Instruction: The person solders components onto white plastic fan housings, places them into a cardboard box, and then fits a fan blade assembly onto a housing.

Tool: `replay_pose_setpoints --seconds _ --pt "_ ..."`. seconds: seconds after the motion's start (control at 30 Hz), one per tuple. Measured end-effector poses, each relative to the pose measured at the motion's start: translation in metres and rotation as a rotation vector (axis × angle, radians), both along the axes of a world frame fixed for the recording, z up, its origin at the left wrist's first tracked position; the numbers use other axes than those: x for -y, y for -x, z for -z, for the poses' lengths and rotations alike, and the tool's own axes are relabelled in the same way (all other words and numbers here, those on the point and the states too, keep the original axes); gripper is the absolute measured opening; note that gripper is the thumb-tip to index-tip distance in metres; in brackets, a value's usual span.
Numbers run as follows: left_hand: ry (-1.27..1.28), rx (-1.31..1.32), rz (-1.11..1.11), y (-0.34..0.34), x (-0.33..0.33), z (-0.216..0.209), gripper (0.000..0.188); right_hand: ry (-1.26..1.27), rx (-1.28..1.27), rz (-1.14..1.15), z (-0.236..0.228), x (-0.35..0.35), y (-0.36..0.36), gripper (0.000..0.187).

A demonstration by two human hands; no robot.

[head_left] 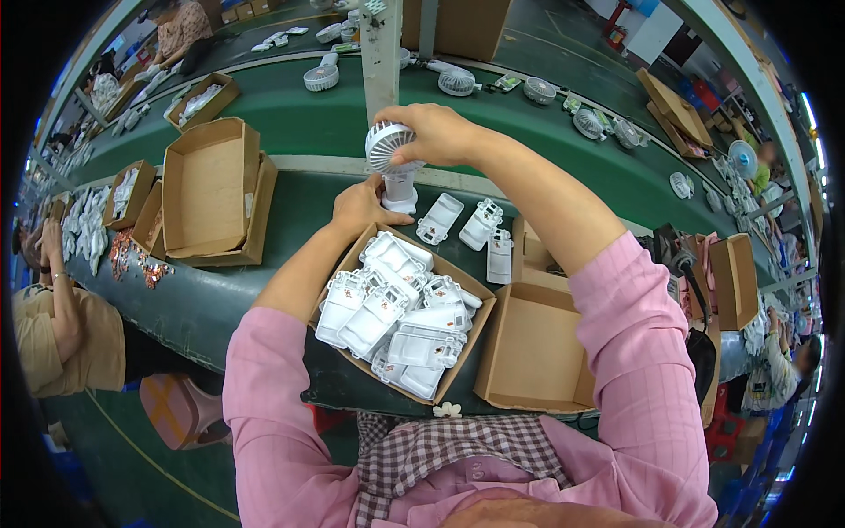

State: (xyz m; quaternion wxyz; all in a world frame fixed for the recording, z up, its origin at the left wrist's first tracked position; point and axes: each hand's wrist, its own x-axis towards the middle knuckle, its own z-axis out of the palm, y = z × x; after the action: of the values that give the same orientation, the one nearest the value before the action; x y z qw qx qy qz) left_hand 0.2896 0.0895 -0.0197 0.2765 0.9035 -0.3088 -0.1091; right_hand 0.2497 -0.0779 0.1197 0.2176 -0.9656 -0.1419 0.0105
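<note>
A small white handheld fan [400, 187] stands upright on the green bench, a little beyond the box in front of me. My right hand [433, 135] grips its round grille head from above and the right. My left hand [359, 208] is closed about the lower handle and base, its thumb lying along the near side; some of its fingers are hidden behind. Just right of the base lie several loose white plastic housings [440, 218]. Nearer me, a cardboard box [477, 345] is heaped with more white housings [374, 319].
An open carton [535, 361] sits to the right of the filled box, stacked cartons [207, 189] to the left. Beyond a metal post [380, 66], fans [458, 82] lie along a green conveyor [493, 114]. A co-worker [66, 326] sits at far left near small copper-coloured parts [151, 271].
</note>
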Motion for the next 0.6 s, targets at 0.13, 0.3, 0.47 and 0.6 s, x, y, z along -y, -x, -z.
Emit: replay_pose_setpoints --seconds 0.13,0.3,0.47,0.6 --pt "0.012 0.011 0.026 0.0 0.004 0.001 0.082 -0.091 -0.042 -0.009 0.001 0.009 -0.007 0.056" --pt "-0.027 0.029 0.054 0.0 0.005 -0.004 0.086 -0.242 -0.013 0.018 0.01 0.012 -0.006 0.057" --pt "0.084 -0.185 0.147 -0.006 0.0 -0.005 0.07 -0.308 0.022 0.086 0.009 0.01 -0.005 0.061" --pt "0.337 -0.382 0.116 -0.008 0.0 -0.008 0.046 -0.369 0.11 0.126 0.019 0.02 -0.008 0.064"
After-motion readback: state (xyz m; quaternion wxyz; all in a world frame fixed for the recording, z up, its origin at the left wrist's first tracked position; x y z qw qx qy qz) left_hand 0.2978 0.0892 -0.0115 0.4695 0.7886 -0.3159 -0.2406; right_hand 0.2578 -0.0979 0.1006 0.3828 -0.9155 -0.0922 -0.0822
